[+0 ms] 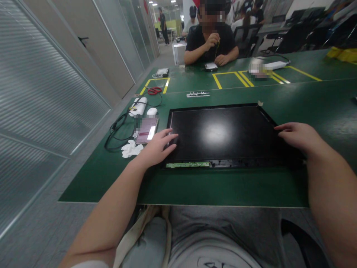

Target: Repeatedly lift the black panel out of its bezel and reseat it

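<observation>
A black flat display panel in a thin dark frame lies flat on the green table, with a light glare on its middle. Along its near edge runs a narrow green circuit board. My left hand rests at the panel's left edge, fingers spread and tips over the frame. At the opposite edge is my right hand, its fingers stretched out and touching the frame. Its thumb is not clearly visible. A phone with a lit screen lies beside my left hand, near a crumpled white tissue.
Left of the panel are a white power strip, a black cable, a white mouse and red-handled scissors. Thin metal strips lie beyond it. Across the table sits a person with a small device.
</observation>
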